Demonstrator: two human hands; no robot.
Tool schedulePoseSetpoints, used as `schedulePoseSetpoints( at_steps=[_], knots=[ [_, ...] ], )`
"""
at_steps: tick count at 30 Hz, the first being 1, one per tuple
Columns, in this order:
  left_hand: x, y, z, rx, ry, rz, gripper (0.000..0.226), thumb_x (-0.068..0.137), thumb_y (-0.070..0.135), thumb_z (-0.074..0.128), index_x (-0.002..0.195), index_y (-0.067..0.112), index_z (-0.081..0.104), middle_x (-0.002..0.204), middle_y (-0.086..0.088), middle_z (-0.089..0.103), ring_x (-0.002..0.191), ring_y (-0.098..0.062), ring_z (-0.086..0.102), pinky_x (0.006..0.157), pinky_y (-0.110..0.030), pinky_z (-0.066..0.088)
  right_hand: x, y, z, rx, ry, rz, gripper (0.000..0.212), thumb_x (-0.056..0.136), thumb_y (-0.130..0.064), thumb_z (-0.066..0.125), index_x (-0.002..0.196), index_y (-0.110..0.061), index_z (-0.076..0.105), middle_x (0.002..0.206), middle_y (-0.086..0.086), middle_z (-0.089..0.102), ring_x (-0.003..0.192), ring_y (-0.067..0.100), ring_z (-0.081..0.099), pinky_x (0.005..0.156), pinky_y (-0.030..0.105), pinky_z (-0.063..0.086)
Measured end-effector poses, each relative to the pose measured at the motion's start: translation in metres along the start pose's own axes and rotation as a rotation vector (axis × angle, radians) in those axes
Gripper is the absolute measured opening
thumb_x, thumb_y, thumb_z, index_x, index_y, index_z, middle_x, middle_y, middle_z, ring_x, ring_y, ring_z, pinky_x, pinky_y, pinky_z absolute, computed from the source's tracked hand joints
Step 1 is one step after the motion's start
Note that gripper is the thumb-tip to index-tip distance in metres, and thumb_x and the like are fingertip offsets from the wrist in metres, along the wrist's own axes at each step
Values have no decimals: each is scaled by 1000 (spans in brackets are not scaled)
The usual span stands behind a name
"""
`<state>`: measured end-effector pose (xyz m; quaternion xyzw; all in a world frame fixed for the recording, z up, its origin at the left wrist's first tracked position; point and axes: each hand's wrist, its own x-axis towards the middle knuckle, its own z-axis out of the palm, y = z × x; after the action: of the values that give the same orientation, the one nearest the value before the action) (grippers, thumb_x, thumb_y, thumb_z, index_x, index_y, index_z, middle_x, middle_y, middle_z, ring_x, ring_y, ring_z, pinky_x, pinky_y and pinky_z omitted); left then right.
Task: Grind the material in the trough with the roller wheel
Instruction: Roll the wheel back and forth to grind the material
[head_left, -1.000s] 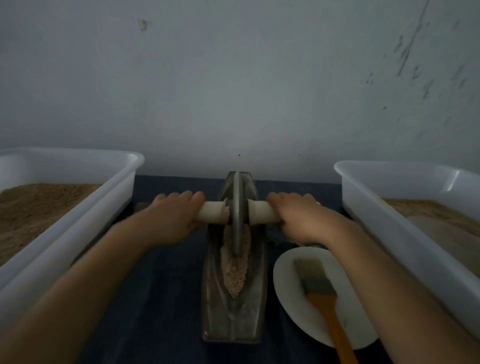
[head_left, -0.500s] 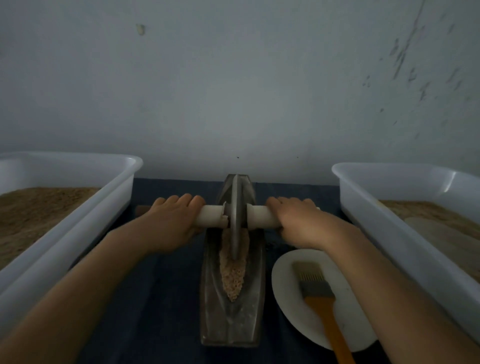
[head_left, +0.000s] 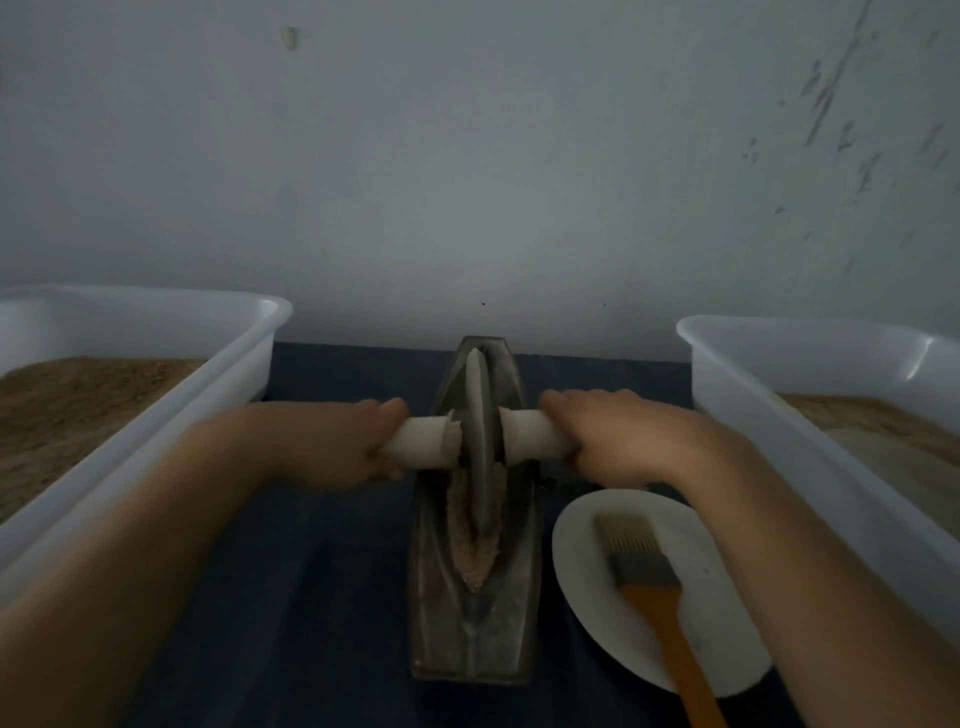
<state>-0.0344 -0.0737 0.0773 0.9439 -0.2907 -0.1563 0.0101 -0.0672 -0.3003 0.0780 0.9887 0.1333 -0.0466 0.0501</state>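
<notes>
Dark blue table covering, grey wall. Left hand and right hand grasp the axle handle; roller wheel now nearer in trough.

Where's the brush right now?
Head view, lower right: the orange-handled brush lies on the white oval plate, right of the grey metal trough.

Two white plastic bins: left bin and right bin, each holding brownish granular fill. Pale patch in the right bin, perhaps a finer powder; too dim to tell. White plate near the right bin, bearing a brush with grey bristles and orange handle. Dark blue surface beneath. Scuffed grey wall behind.
</notes>
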Motion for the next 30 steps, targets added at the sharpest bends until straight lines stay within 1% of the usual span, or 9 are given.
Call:
schedulePoseSetpoints(
  at_steps=[3, 5, 8, 11, 15, 20, 23, 27, 30],
  knots=[
    [17, -5, 5, 108, 145, -57, 27, 96, 35, 46, 114, 18, 35, 116, -3, 45, 99, -18, 49, 89, -33, 39, 13, 7, 12, 4, 135, 35, 37, 88, -8, 51, 123, -14, 39, 122, 5, 48, 107, 23, 46, 76, 30, 24],
    [28, -7, 14, 247, 322, -109, 33, 96, 36, 44, 122, 18, 33, 122, -3, 42, 109, -22, 47, 92, -37, 35, 20, 13, 21, 0, 221, 47, 39, 88, -11, 52, 124, -15, 39, 121, 5, 49, 108, 24, 46, 76, 31, 23],
    [41, -9, 26, 333, 593, -119, 39, 94, 34, 45, 128, 21, 31, 123, -1, 40, 112, -21, 43, 94, -36, 32, 27, 16, 33, -29, 359, 63, 40, 86, -12, 53, 124, -15, 40, 117, 5, 48, 105, 25, 44, 76, 33, 23],
    [45, -10, 30, 289, 646, -114, 41, 94, 35, 45, 131, 21, 31, 125, -1, 40, 112, -21, 43, 95, -36, 31, 29, 15, 38, -65, 436, 74, 44, 83, -10, 55, 125, -14, 41, 118, 5, 47, 106, 24, 42, 81, 33, 25],
    [36, -10, 24, 289, 521, -98, 41, 95, 41, 43, 129, 21, 31, 127, -1, 41, 114, -20, 45, 95, -35, 33, 18, 10, 29, -62, 314, 56, 38, 87, -9, 51, 123, -13, 40, 117, 6, 48, 104, 25, 44, 75, 33, 23],
    [6, 0, 7, 198, 131, -42, 33, 95, 39, 45, 119, 23, 28, 124, 1, 43, 101, -13, 46, 88, -29, 35, -8, -3, 7, -22, 29, 11, 31, 92, -12, 48, 122, -12, 38, 119, 6, 49, 100, 22, 48, 75, 29, 25],
    [-11, 8, 0, 169, -23, -40, 36, 95, 37, 47, 123, 24, 28, 118, 2, 46, 96, -12, 48, 87, -25, 38, -22, -9, 1, -65, -42, -21, 34, 94, -14, 49, 125, -11, 36, 119, 6, 49, 101, 21, 50, 72, 27, 28],
    [-16, 9, -1, 170, -68, -31, 29, 96, 37, 45, 115, 25, 27, 105, 4, 42, 90, -10, 45, 81, -22, 35, -25, -9, -2, -44, -61, -61, 30, 95, -13, 48, 123, -11, 38, 114, 6, 51, 86, 14, 43, 55, 23, 28],
    [-6, 6, 1, 100, -22, -31, 24, 96, 34, 46, 103, 27, 25, 103, 4, 42, 89, -10, 46, 80, -24, 37, -15, -6, -1, -6, -55, -18, 33, 94, -11, 47, 124, -11, 37, 117, 6, 50, 88, 16, 43, 68, 26, 29]
  ],
)
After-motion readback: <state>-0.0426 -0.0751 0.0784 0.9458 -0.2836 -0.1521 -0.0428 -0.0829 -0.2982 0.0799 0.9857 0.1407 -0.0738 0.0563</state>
